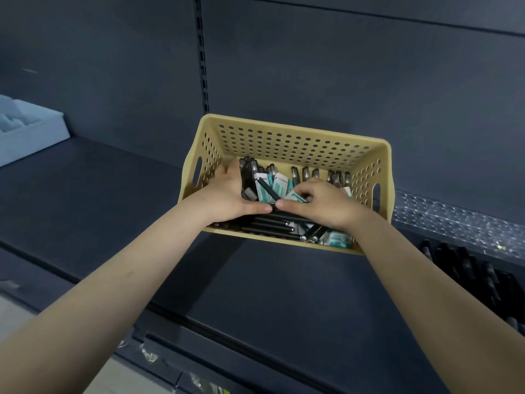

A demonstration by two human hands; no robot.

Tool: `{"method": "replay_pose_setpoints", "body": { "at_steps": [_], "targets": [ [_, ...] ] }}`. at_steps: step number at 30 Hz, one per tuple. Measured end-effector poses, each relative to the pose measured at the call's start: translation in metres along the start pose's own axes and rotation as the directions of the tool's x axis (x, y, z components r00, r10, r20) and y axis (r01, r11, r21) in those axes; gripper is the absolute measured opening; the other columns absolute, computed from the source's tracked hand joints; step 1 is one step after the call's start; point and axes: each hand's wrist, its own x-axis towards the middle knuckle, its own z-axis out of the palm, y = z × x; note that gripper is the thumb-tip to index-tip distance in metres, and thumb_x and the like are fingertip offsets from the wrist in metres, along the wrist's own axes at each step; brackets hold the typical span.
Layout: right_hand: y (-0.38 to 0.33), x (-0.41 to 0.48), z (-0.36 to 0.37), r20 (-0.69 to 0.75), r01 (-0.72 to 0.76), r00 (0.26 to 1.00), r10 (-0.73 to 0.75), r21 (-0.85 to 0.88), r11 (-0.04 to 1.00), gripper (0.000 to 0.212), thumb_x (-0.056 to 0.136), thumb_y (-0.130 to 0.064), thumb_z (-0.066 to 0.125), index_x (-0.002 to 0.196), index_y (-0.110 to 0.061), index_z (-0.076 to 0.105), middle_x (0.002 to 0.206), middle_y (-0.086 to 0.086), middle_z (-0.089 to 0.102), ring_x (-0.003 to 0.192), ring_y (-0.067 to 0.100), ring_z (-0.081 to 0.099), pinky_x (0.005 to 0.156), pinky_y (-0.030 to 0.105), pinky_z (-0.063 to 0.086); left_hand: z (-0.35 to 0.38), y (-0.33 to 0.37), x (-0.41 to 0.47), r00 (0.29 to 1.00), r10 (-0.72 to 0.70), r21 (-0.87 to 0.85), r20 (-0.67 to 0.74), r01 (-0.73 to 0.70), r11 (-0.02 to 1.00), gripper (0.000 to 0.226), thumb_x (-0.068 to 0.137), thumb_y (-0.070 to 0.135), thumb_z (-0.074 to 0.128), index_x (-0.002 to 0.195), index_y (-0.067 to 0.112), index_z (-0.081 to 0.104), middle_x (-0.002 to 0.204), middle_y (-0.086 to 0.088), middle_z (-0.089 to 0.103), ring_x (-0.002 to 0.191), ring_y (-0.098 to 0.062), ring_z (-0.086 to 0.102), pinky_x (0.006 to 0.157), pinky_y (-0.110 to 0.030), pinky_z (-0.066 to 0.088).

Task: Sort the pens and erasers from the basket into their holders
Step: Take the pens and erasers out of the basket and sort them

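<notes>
in the tan basket [284, 140] mid-frame, the left hand [228, 193] rests, fingers straight, on black pens [272, 223]. the right hand [324, 203] pinches a white-teal eraser [295, 196].

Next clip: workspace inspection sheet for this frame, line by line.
Surface: dark shelf, carrying the basket.
Job's things: beige basket holds black pens and white-teal erasers, mixed; clear perforated holder at right; pale blue tray far left.
Clutter: blurred scraps on a lower ledge.
Hands: left hand open, resting against pens; right hand pinches an eraser.
Cables: nothing seen.
Surroundings: dark back panel; dark row of pens lower right.
</notes>
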Motion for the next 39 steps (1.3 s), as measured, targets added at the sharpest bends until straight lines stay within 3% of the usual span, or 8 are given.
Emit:
{"method": "replay_pose_setpoints", "body": {
  "at_steps": [6,10,17,21,25,33,37,39],
  "targets": [
    [0.006,0.005,-0.002,0.025,0.024,0.999,-0.025,0.042,0.999,0.064,0.085,-0.066,0.052,0.126,-0.018,0.057,0.121,-0.003,0.057,0.112,0.018,0.055,0.093,0.035,0.045,0.000,-0.003,0.001,0.995,-0.013,-0.049,0.100,0.018,0.999,0.111,0.051,0.073,0.072,0.143,0.029,0.030,0.140,0.007,0.049,0.126,-0.016,0.047,0.109,-0.041,0.038],
    [0.008,0.008,-0.004,0.057,0.028,0.998,-0.034,0.098,0.995,0.049,0.082,-0.056,0.065,0.118,-0.024,0.056,0.116,-0.004,0.060,0.105,0.015,0.058,0.094,0.036,0.047,-0.002,-0.001,0.001,0.991,-0.005,-0.070,0.132,0.015,0.997,0.086,0.071,0.051,0.077,0.142,0.024,0.035,0.132,0.010,0.053,0.121,-0.014,0.050,0.105,-0.031,0.038],
    [0.008,0.008,-0.005,0.002,0.104,0.994,-0.106,0.160,0.982,0.035,0.084,-0.048,0.067,0.109,-0.024,0.062,0.124,-0.003,0.059,0.117,0.017,0.053,0.100,0.036,0.042,-0.006,0.008,-0.004,0.996,0.029,-0.047,0.079,-0.026,0.999,0.069,0.079,0.049,0.071,0.134,0.016,0.047,0.125,0.003,0.057,0.100,-0.009,0.048,0.086,-0.022,0.037],
    [0.008,0.003,-0.004,-0.025,0.157,0.988,-0.155,0.181,0.971,0.014,0.091,-0.039,0.063,0.091,-0.027,0.054,0.093,-0.017,0.054,0.096,0.008,0.050,0.078,0.026,0.038,-0.002,0.010,-0.008,0.994,0.077,-0.051,0.074,-0.073,0.996,0.065,0.083,0.046,0.068,0.137,0.018,0.044,0.127,0.004,0.056,0.100,-0.008,0.049,0.086,-0.021,0.037],
    [0.008,0.002,-0.006,-0.063,0.189,0.981,-0.182,0.143,0.971,0.018,0.093,-0.040,0.059,0.097,-0.023,0.052,0.089,-0.017,0.050,0.082,0.002,0.047,0.066,0.019,0.034,-0.002,0.012,-0.010,0.992,0.090,-0.044,0.086,-0.087,0.995,0.066,0.085,0.047,0.065,0.138,0.017,0.041,0.127,0.002,0.056,0.100,-0.008,0.048,0.085,-0.021,0.036],
    [0.008,-0.003,-0.022,-0.203,0.164,0.974,-0.101,0.327,0.931,0.023,0.100,-0.033,0.049,0.122,-0.027,0.050,0.110,-0.003,0.061,0.103,0.012,0.057,0.079,0.028,0.040,-0.010,0.016,-0.005,0.998,0.031,-0.096,0.057,-0.025,0.995,0.057,0.095,0.041,0.053,0.141,0.012,0.037,0.126,0.003,0.053,0.122,-0.020,0.049,0.090,-0.022,0.032],
    [0.010,-0.004,-0.027,-0.262,0.166,0.963,-0.068,0.375,0.912,0.025,0.103,-0.026,0.043,0.126,-0.033,0.045,0.090,-0.006,0.060,0.069,-0.006,0.056,0.055,0.013,0.042,-0.013,0.015,0.005,1.000,0.005,-0.189,-0.029,-0.011,0.982,0.037,0.096,0.034,0.055,0.127,0.014,0.049,0.089,0.005,0.064,0.088,-0.010,0.059,0.081,-0.026,0.039],
    [0.009,-0.002,-0.027,-0.286,0.163,0.957,-0.049,0.388,0.907,0.026,0.103,-0.026,0.043,0.128,-0.032,0.044,0.088,-0.006,0.060,0.055,-0.012,0.053,0.057,0.017,0.042,-0.013,0.014,0.009,0.999,0.005,-0.215,-0.051,-0.016,0.977,0.033,0.094,0.034,0.057,0.120,0.014,0.051,0.088,0.004,0.065,0.083,-0.009,0.060,0.070,-0.023,0.041]
  ]
}}
